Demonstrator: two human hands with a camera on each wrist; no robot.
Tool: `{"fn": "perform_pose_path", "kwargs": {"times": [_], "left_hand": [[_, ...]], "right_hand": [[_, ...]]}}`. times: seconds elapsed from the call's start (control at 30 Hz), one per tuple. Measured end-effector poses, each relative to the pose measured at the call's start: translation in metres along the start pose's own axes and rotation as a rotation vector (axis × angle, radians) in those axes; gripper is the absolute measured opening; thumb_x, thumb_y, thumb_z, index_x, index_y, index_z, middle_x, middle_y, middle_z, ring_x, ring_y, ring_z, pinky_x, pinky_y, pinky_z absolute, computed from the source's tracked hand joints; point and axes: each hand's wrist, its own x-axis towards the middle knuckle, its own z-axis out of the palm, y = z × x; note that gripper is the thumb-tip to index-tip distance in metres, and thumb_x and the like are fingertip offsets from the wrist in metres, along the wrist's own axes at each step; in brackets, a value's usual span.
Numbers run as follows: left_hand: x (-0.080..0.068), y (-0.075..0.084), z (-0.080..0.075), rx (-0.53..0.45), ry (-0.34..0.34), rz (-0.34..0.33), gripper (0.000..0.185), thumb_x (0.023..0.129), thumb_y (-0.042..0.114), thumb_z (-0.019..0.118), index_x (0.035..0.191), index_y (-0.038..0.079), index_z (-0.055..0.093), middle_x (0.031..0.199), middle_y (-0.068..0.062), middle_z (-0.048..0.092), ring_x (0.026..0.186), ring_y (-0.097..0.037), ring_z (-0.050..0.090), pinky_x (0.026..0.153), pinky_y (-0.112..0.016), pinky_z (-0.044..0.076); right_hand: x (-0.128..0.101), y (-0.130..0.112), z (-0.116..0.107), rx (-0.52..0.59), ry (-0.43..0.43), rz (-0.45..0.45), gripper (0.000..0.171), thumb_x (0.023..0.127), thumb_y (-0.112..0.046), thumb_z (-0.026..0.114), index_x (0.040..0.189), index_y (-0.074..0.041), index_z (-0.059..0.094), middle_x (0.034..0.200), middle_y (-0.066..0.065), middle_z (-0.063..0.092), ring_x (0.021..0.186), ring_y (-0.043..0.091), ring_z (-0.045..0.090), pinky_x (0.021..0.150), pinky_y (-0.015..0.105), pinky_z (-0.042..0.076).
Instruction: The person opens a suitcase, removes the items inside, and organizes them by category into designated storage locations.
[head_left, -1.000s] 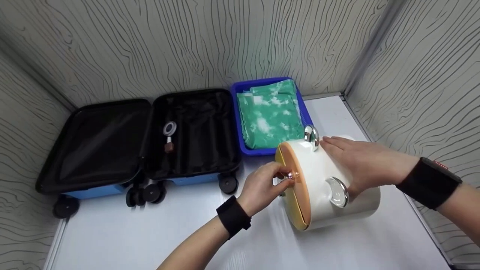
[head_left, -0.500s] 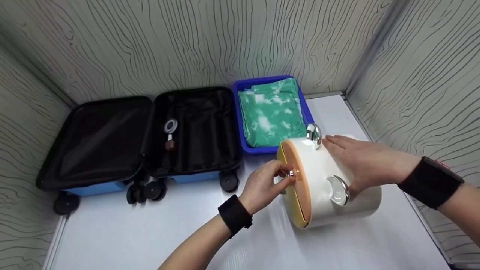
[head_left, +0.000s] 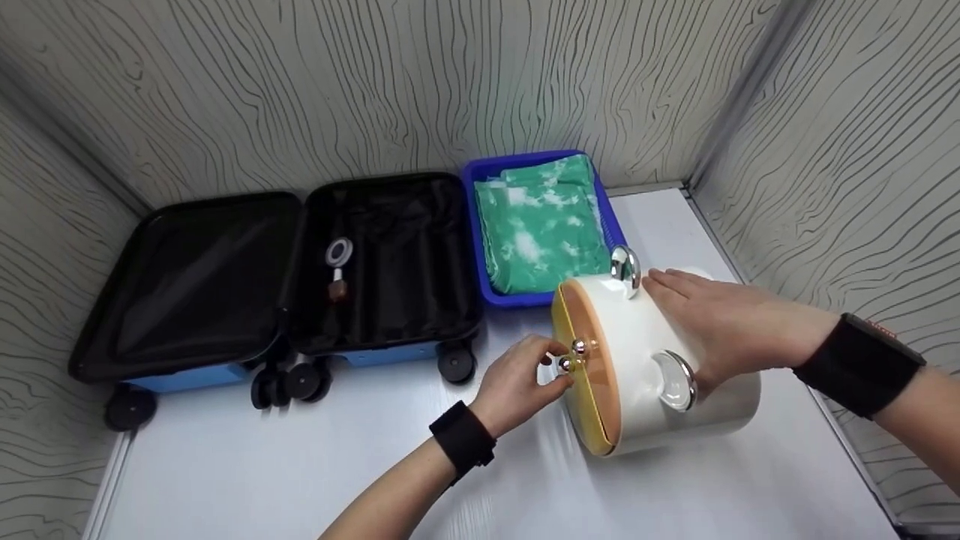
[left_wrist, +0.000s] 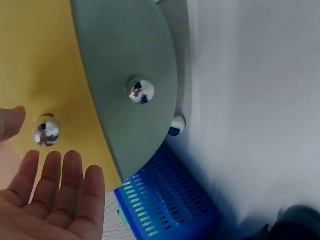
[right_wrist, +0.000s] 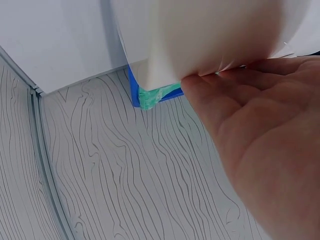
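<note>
A white drum-shaped drawer box [head_left: 652, 330] with chrome-edged white lugs lies at the right, its multicoloured front facing left. Chrome ball knobs stand on the orange panel [head_left: 592, 319] and the yellow panel [left_wrist: 65, 75]; the green panel [left_wrist: 125, 60] bears another. My left hand [head_left: 517, 382] spreads its thumb and fingers around the yellow panel's knob [left_wrist: 47, 132]; in the left wrist view they look apart from it. My right hand [head_left: 720, 322] rests with extended fingers on the box's white side, also seen in the right wrist view.
An open black-lined suitcase [head_left: 195, 285] with blue shell and wheels lies left. In it is a small item [head_left: 339, 266] with a round white head and brown end. A blue basket [head_left: 517, 304] of folded green-and-white cloth [head_left: 536, 225] stands behind the box. Patterned walls [head_left: 360, 90] surround the table.
My left hand has let go of the orange panel's knob and shifted slightly down and left to the yellow panel's knob. The right hand stays on the box.
</note>
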Motion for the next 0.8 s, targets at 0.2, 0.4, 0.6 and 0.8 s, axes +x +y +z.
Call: {"fn": "perform_pose_path", "kwargs": {"times": [0.2, 0.4, 0.6, 0.8], "left_hand": [[0.003, -0.003, 0.01, -0.017, 0.011, -0.015, 0.019, 0.094, 0.027, 0.076, 0.111, 0.02, 0.069, 0.108, 0.01, 0.068, 0.095, -0.007, 0.064, 0.081, -0.018, 0.049], [0.005, -0.004, 0.011, -0.025, 0.021, -0.002, 0.015, 0.095, 0.022, 0.075, 0.108, 0.019, 0.07, 0.106, 0.01, 0.068, 0.093, -0.008, 0.065, 0.079, -0.018, 0.049], [0.002, -0.005, 0.006, 0.006, 0.024, 0.006, 0.014, 0.095, 0.023, 0.075, 0.108, 0.019, 0.07, 0.105, 0.011, 0.068, 0.091, -0.008, 0.063, 0.077, -0.018, 0.048], [-0.006, -0.015, -0.002, -0.001, 0.045, 0.023, 0.013, 0.095, 0.023, 0.075, 0.106, 0.02, 0.069, 0.103, 0.011, 0.068, 0.089, -0.007, 0.062, 0.076, -0.018, 0.048]], "right_hand": [[0.0, 0.0, 0.0, -0.003, 0.0, 0.0, 0.148, 0.051, -0.076, 0.088, 0.156, 0.009, 0.029, 0.158, 0.03, 0.034, 0.145, 0.047, 0.034, 0.111, 0.06, 0.037], [0.0, 0.0, 0.001, -0.008, -0.003, -0.009, 0.146, 0.051, -0.072, 0.09, 0.155, 0.01, 0.029, 0.157, 0.031, 0.035, 0.144, 0.048, 0.035, 0.111, 0.06, 0.037], [-0.001, 0.0, 0.0, -0.009, 0.001, -0.017, 0.146, 0.052, -0.073, 0.089, 0.156, 0.01, 0.028, 0.158, 0.03, 0.034, 0.144, 0.048, 0.034, 0.112, 0.059, 0.035], [-0.003, 0.0, -0.002, -0.001, -0.008, 0.0, 0.147, 0.052, -0.076, 0.088, 0.157, 0.008, 0.026, 0.16, 0.028, 0.032, 0.145, 0.047, 0.033, 0.113, 0.06, 0.034]]}}
